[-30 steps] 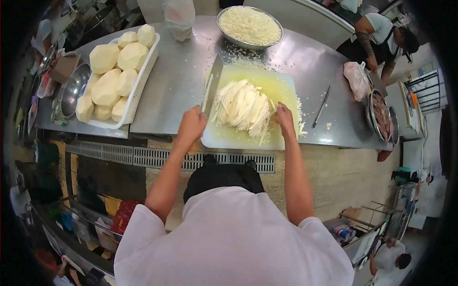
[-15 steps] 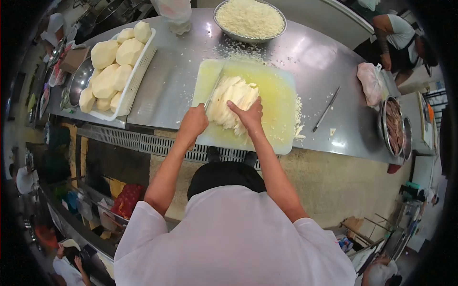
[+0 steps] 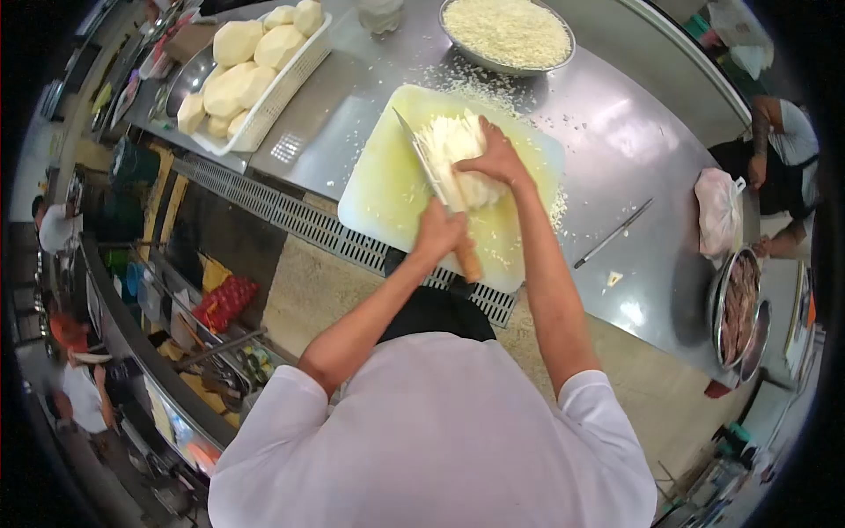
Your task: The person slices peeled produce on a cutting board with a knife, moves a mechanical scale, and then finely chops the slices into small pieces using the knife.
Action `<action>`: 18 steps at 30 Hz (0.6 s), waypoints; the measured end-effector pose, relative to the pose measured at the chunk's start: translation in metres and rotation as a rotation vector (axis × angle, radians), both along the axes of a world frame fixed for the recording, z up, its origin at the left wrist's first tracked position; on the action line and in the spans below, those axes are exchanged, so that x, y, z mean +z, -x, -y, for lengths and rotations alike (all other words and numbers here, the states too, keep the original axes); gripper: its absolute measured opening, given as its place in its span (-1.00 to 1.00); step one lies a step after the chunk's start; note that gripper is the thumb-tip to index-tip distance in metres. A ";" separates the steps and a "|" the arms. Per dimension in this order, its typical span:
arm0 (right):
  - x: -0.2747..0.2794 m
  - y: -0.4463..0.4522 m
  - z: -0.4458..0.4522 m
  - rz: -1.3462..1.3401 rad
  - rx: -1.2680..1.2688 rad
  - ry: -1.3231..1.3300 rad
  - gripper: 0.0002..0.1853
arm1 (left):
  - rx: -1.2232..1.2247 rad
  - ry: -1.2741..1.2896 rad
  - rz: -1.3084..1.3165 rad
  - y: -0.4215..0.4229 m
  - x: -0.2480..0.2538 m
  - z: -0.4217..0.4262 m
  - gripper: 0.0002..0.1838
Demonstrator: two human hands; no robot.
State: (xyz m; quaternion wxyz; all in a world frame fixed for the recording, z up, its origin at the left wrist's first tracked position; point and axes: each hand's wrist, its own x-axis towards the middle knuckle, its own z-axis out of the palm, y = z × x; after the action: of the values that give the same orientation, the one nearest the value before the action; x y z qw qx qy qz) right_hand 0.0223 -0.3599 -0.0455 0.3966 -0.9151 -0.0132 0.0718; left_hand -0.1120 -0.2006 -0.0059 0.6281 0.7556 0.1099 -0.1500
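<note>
My left hand [image 3: 443, 231] is closed round a large knife [image 3: 421, 151], whose brown handle pokes out toward me. Its long blade slants up and left along the near-left side of a heap of thinly cut pale root vegetable [image 3: 451, 141]. From the right, my right hand [image 3: 500, 157] grips that heap, thumb on the near side and fingers on the far side. Under both lies a yellow-green cutting board [image 3: 378, 185], strewn with small shreds. Whether the blade's edge touches the board is hard to make out.
Peeled root vegetables [image 3: 238, 42] fill a white basket [image 3: 280, 101] at the left. A bowl of shreds [image 3: 509, 33] stands beyond the board. To the right are a thin metal tool [image 3: 614, 233], a plastic bag [image 3: 717, 211] and a bowl of brown strips [image 3: 738, 308]. A person [image 3: 783, 132] stands there.
The view has turned. The knife has swung so its handle points toward me and right, and my left hand has come nearer the heap. My right hand stays on the heap.
</note>
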 end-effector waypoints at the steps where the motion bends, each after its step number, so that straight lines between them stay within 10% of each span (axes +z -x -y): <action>1: 0.017 -0.003 0.010 -0.016 0.095 0.028 0.38 | 0.045 0.126 -0.083 0.001 -0.006 0.016 -0.60; 12: 0.004 0.031 0.038 0.133 0.132 -0.129 0.10 | 0.202 0.213 -0.034 0.028 0.006 -0.019 -0.81; 18: 0.025 0.088 -0.003 0.800 -0.153 0.005 -0.73 | 0.213 0.174 0.060 0.037 0.006 -0.048 -0.85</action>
State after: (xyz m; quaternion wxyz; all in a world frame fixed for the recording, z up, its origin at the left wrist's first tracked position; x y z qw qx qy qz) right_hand -0.0658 -0.3574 -0.0206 0.3623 -0.8702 -0.0978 -0.3194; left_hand -0.1488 -0.1530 0.0006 0.7065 0.6866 0.1574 -0.0686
